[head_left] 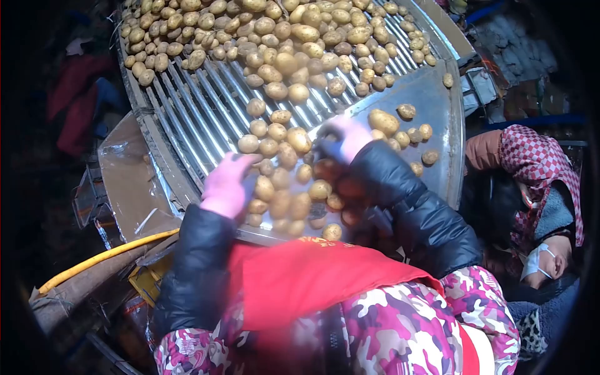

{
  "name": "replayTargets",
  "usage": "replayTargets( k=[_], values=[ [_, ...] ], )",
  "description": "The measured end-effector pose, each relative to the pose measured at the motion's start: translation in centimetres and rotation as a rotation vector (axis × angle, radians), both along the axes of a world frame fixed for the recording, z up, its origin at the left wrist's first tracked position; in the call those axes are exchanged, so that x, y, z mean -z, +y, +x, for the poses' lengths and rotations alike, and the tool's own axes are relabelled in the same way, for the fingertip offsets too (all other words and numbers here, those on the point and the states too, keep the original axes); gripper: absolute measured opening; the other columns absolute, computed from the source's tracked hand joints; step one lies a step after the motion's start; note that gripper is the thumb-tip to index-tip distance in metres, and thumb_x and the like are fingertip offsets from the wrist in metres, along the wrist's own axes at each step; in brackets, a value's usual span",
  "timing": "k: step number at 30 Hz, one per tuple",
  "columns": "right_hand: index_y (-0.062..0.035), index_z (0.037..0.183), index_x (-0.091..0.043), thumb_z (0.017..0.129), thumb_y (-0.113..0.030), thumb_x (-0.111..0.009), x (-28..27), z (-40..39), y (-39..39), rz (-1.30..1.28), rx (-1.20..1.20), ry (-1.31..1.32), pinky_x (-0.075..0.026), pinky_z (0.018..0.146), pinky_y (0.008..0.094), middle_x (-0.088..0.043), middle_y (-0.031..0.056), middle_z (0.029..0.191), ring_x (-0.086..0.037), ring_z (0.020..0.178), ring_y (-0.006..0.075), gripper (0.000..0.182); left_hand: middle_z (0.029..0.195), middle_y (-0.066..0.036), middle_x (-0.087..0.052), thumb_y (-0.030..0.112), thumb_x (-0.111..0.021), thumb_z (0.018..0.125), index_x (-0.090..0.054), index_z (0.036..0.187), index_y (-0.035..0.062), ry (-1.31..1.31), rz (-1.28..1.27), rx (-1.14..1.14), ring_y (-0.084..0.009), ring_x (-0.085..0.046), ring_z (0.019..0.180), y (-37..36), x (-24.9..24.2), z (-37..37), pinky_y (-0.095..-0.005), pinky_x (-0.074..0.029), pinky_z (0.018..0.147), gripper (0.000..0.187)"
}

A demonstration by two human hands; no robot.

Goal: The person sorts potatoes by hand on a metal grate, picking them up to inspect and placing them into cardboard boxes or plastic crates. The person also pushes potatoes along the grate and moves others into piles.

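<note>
My left hand (230, 182), in a pink glove, is at the left side of a loose group of potatoes (277, 131). Its fingers reach toward them, apart from one another, with no potato visible in them. My right hand (347, 139), in a pink glove with a dark palm, is over the right side of that group. Motion blurs its fingers, so I cannot see whether it holds anything. Between my forearms, more potatoes (320, 190) lie on the metal surface near my red apron (325, 269), several of them blurred.
Beyond my hands, many potatoes (306, 33) cover a slatted metal sorting table (181, 119). A smooth metal plate (437, 100) at right carries several more. A cardboard box (134, 181) and yellow hose (106, 257) are at left. Another person (537, 175) is close at right.
</note>
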State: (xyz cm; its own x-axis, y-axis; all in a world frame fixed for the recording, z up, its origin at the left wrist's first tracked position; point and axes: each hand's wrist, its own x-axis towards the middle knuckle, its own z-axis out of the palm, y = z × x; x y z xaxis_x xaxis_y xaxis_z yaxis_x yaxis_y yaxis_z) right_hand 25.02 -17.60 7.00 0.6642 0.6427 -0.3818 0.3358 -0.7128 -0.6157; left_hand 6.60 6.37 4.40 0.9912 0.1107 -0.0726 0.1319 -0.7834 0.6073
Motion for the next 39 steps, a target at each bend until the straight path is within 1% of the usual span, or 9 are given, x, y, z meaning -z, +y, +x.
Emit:
replayTargets(
  k=[11,17,20,24,28,29,30,32,39],
  values=[
    [-0.0084,0.114,-0.075,0.09,-0.026,-0.064,2.6,-3.0,3.5,-0.454,-0.42,-0.157,-0.055,0.096,0.0463,-0.073,0.0194,0.117,-0.071,0.11,0.0378,0.032,0.126,-0.02,-0.063,0.036,-0.053,0.101,-0.065,0.132,0.0252,0.311,0.367,0.26,-0.038,-0.067,0.115,-1.7,1.9,5.6,-0.0492,-0.053,0.097,0.035],
    [-0.0069,0.115,-0.075,0.086,-0.031,-0.07,3.0,-3.8,2.3,-0.389,-0.337,-0.244,-0.058,0.089,0.0453,-0.075,0.0209,0.109,-0.073,0.105,0.035,0.038,0.121,-0.017,-0.068,0.031,-0.065,0.094,-0.068,0.122,0.0115,0.28,0.443,0.314,-0.0378,-0.066,0.11,-1.6,1.0,5.8,-0.0484,-0.054,0.091,0.035],
    [-0.0061,0.12,-0.071,0.09,-0.027,-0.067,-0.4,-4.6,0.4,-0.078,0.124,0.152,-0.059,0.083,0.0429,-0.074,0.0155,0.108,-0.073,0.099,0.0298,0.037,0.106,-0.014,-0.07,0.027,-0.071,0.094,-0.069,0.12,0.0082,-0.018,0.346,0.197,-0.0319,-0.07,0.1,-0.6,1.5,3.1,-0.0443,-0.057,0.08,0.032],
    [-0.0062,0.129,-0.066,0.093,-0.021,-0.067,6.1,-4.6,-3.3,0.552,0.19,0.231,-0.06,0.08,0.0373,-0.069,0.0106,0.111,-0.068,0.094,0.0207,0.039,0.087,-0.002,-0.06,0.034,-0.07,0.101,-0.066,0.124,0.0083,0.245,-1.148,-0.503,-0.0155,-0.066,0.08,-2.6,-3.3,-1.4,-0.0334,-0.057,0.065,0.035],
    [-0.0038,0.131,-0.064,0.095,-0.017,-0.066,-1.4,-10.4,1.7,0.819,0.535,0.71,-0.057,0.089,0.034,-0.067,0.0094,0.116,-0.068,0.101,0.0182,0.039,0.108,-0.009,-0.062,0.036,-0.061,0.106,-0.056,0.137,0.0086,0.092,-1.887,-0.595,-0.0213,-0.065,0.097,-5.4,1.2,-5.5,-0.0374,-0.058,0.083,0.042],
    [-0.002,0.132,-0.063,0.095,-0.018,-0.066,-1.2,-11.0,1.8,0.764,0.206,0.438,-0.056,0.092,0.0341,-0.067,0.0087,0.117,-0.067,0.106,0.0191,0.04,0.122,-0.014,-0.062,0.039,-0.055,0.109,-0.049,0.145,0.0072,0.124,-2.075,-0.508,-0.0264,-0.063,0.106,-6.1,1.4,-5.9,-0.0435,-0.058,0.092,0.049],
    [-0.0002,0.133,-0.062,0.096,-0.018,-0.066,-0.9,-11.7,1.9,0.749,-0.058,0.129,-0.054,0.096,0.0343,-0.067,0.008,0.118,-0.067,0.111,0.02,0.042,0.126,-0.013,-0.06,0.042,-0.052,0.109,-0.048,0.146,0.0089,0.151,-2.156,-0.419,-0.0299,-0.063,0.112,-7.1,-2.4,-6.3,-0.0499,-0.056,0.095,0.049],
    [0.0015,0.134,-0.06,0.096,-0.015,-0.065,-4.5,-13.0,3.6,0.821,0.247,0.766,-0.054,0.099,0.035,-0.066,0.0092,0.119,-0.066,0.117,0.0217,0.042,0.133,-0.011,-0.06,0.042,-0.049,0.11,-0.051,0.143,0.0112,0.149,-2.48,-0.14,-0.0305,-0.057,0.125,-6.6,-0.5,-7.1,-0.0536,-0.049,0.106,0.045],
    [-0.003,0.132,-0.063,0.09,-0.011,-0.066,-1.4,-8.9,-0.2,1.113,0.557,0.91,-0.059,0.094,0.0411,-0.066,0.0136,0.114,-0.065,0.113,0.0267,0.043,0.135,-0.014,-0.055,0.034,-0.068,0.1,-0.05,0.139,0.01,0.091,-2.482,-0.494,-0.0415,-0.052,0.134,-5.5,2.4,-9.0,-0.0702,-0.042,0.112,0.049]
  ],
)
